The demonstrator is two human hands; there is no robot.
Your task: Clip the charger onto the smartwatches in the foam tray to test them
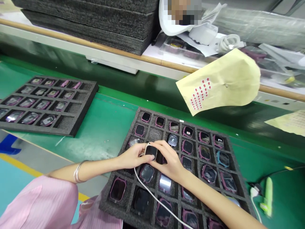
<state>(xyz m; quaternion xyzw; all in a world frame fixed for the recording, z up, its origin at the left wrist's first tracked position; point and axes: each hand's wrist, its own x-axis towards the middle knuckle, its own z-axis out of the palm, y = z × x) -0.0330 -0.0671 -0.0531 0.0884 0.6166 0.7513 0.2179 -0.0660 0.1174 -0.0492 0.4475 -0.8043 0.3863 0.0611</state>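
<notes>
Between both hands, above a black foam tray point(156, 134), is a smartwatch body point(151, 151) with a dark screen and a pale rim. My left hand point(136, 155) grips its left side, and a white cable point(152, 194) runs from beneath those fingers across the tray. My right hand point(169, 162) holds the other side, its thumb on the lower part of the screen. The tray's compartments carry many watch bodies, mostly purple-framed, such as one purple watch point(118, 189); a blue-framed watch point(223, 158) lies at the right. My hands and right forearm cover some compartments.
A second foam tray point(83, 109) of watches lies at the left on the green bench point(114, 121). Stacked black foam point(95, 22) stands on the shelf behind. A yellow paper point(221, 82) hangs from the shelf edge. A light-green tool point(268, 197) and cables lie at the right.
</notes>
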